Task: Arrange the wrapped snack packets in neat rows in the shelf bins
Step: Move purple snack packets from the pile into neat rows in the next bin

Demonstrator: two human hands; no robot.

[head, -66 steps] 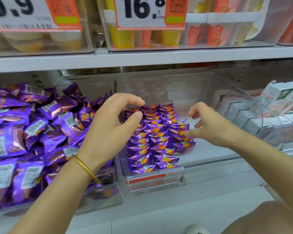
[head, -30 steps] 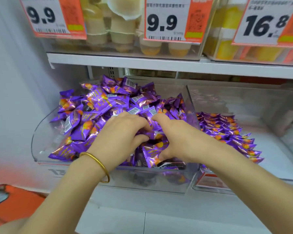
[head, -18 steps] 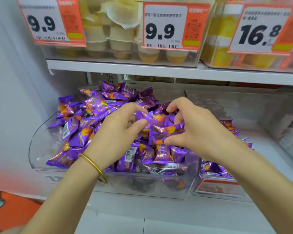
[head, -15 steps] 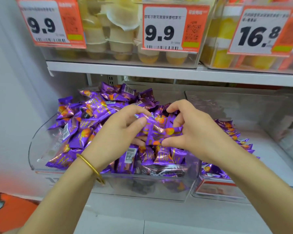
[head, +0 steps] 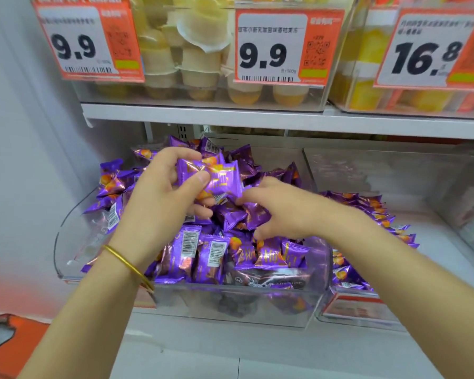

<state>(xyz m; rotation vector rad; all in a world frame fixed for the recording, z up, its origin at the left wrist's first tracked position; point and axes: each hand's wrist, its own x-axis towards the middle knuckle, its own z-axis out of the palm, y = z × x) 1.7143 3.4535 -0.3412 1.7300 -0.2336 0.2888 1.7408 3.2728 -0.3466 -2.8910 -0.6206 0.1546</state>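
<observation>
A clear left bin (head: 74, 253) holds a loose heap of purple snack packets (head: 211, 255). My left hand (head: 162, 198), with a gold bangle on the wrist, holds a small stack of purple packets (head: 216, 176) lifted above the heap, thumb pressed on its front. My right hand (head: 279, 209) reaches into the heap just right of it and pinches another purple packet (head: 253, 216). The clear right bin (head: 449, 236) holds purple packets laid in neat rows (head: 378, 212) along its left side.
A white shelf (head: 285, 121) above carries clear bins of yellow jelly cups (head: 200, 50) and orange price tags 9.9 (head: 268, 50) and 16.8 (head: 427, 53). A grey wall (head: 25, 160) closes the left side. Something orange (head: 14, 348) lies on the floor at lower left.
The view swung from the right bin to the left bin. Both hands dug into the heap and gathered packets. The stack now sits in my left hand, and my right hand dropped back into the heap.
</observation>
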